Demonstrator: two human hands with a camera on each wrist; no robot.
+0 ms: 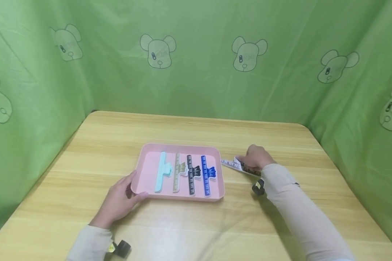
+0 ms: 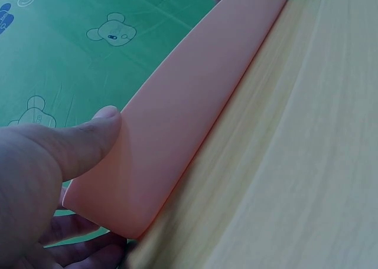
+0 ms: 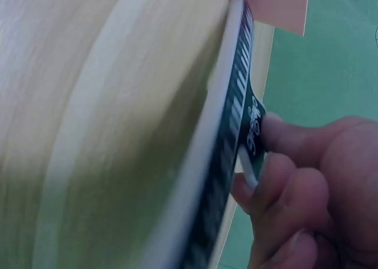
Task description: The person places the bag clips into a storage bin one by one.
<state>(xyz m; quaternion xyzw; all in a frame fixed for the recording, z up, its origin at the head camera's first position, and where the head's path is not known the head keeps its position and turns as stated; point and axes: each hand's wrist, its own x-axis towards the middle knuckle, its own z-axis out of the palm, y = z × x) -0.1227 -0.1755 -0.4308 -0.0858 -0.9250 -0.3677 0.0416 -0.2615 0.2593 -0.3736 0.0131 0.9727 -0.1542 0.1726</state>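
Observation:
A shallow pink tray (image 1: 147,163) lies on the table, and my left hand (image 1: 119,199) grips its near left corner. In the left wrist view the thumb presses the tray's outer wall (image 2: 171,110), with fingers bent around the corner. Inside the tray lie a light blue clip (image 1: 160,172), a beige clip (image 1: 176,174), a black clip (image 1: 191,175) and a blue clip (image 1: 205,176), side by side. Right of the tray, my right hand (image 1: 256,157) pinches another black clip (image 3: 236,104) with white piano-key marks by its handle. This clip's far end comes close to the tray's right wall.
The wooden table (image 1: 189,228) has rounded far corners. Green curtains (image 1: 202,90) with bear-head prints surround it at the back and sides. A small black device (image 1: 258,187) is worn at the right wrist, another (image 1: 122,248) at the left.

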